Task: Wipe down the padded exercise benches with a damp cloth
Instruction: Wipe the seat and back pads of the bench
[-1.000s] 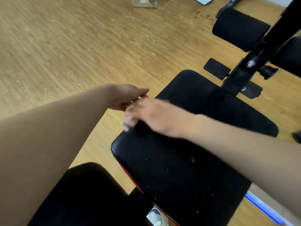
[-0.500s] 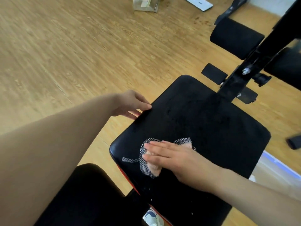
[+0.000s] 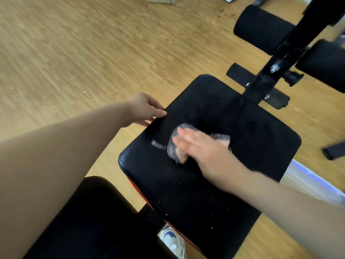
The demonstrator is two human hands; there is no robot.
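- The right grip (image 3: 203, 148) lies flat on the grey-and-white cloth (image 3: 173, 148), fingers straight and close together, pressing it down; it is blurred.
- The cloth sits crumpled on the black padded counter (image 3: 205, 193), near the middle of its top, with one thin corner trailing out to the left.
- The left grip (image 3: 143, 111) holds the left edge of the padded counter, thumb on top and fingers curled beneath the rim.
- White specks dot the near part of the pad.
- Black foam rollers (image 3: 261, 28) and a black frame post (image 3: 276, 68) stand beyond the far end.
- A second black pad (image 3: 93, 221) sits at the lower left, a shoe (image 3: 171, 240) on the wooden floor (image 3: 93, 53) between the two.
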